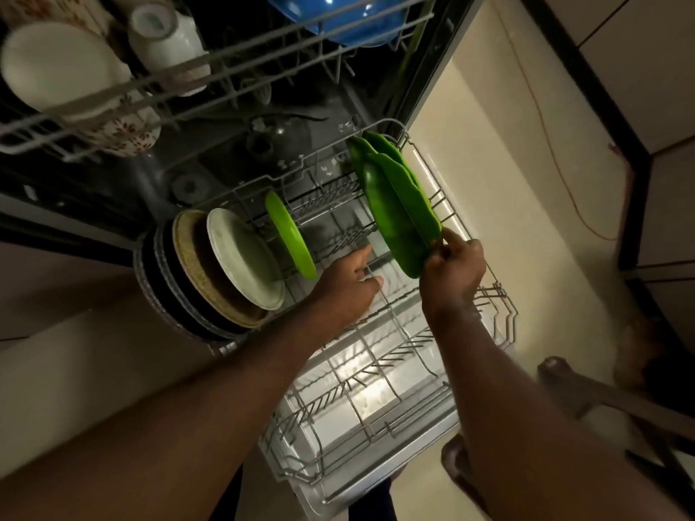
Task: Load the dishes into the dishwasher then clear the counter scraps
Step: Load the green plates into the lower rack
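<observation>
Two bare forearms (pixel 233 400) are seen reaching from the near edge down to the pulled-out lower rack (pixel 504 306) of the dishwasher. At the left of this rack four plates are stood on edge: a dark plate (pixel 158 280), a brown plate (pixel 195 265), a white plate (pixel 244 257) and, a little apart, a single green plate (pixel 289 235). Just beside it the left hand (pixel 348 283) is held low over the tines, its fingers loosely bent and nothing gripped; whether the wires are touched cannot be told. Further right a stack of green plates (pixel 395 204) is pinched at its near edge by the thumb and fingers of the right hand (pixel 453 272), and is held tilted above the right side of the rack
</observation>
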